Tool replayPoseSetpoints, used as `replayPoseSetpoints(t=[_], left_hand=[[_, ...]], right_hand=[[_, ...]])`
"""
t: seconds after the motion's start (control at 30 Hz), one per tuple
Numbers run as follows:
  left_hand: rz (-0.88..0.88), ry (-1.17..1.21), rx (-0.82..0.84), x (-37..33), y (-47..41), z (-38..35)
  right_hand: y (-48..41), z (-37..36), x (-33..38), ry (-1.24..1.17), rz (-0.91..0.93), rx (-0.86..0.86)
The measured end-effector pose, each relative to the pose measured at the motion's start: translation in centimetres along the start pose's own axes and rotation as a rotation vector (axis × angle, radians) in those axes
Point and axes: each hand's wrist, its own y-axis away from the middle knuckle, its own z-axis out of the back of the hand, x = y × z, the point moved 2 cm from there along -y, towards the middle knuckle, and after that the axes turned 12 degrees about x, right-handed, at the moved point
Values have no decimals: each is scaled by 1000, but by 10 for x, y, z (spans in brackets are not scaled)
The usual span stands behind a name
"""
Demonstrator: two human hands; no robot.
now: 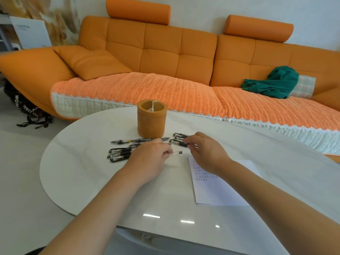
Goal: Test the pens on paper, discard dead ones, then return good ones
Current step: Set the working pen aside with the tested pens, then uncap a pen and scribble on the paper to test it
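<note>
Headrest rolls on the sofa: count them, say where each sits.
2. The left headrest roll tops the sofa back behind the cup; the right headrest roll tops the next section. More may be hidden off-frame rightward.

Orange sofa [165,57] behind white table [88,162]

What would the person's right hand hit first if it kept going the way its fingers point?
The right hand points away and leftward, straight at the small bunch of pens by its fingertips; it seems to pinch one. Beyond them stands the orange pen holder, though depth is hard to judge.
</note>
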Motion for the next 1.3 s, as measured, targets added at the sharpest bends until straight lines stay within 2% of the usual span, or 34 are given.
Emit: replayPoseSetpoints(t=[0.1, 0.23, 0.5, 0.63, 0.87, 0.97, 1.03, 1.3], left_hand=[[-31, 28, 8, -11, -5, -5], [-90, 61, 15, -27, -11, -12], [-90, 52, 72, -48, -20, -19], [-40, 35, 146, -44, -26, -21], [-62, 58, 141, -52, -33, -33], [-120, 78, 113, -60, -34, -38], [-159, 87, 89, -65, -35, -40], [-124, 67, 34, -65, -36, -39]], right_hand=[[18, 8, 9, -151, 31, 37], [39, 12, 10, -193, 52, 66], [64, 10, -34, -245, -109, 6], [75, 12, -57, -225, -165, -33], [74, 10, -57, -78, -43, -88], [72, 9, -46, 1, 55, -25], [71, 9, -43, -31, 79, 33], [76, 17, -62, -58, 1, 90]])
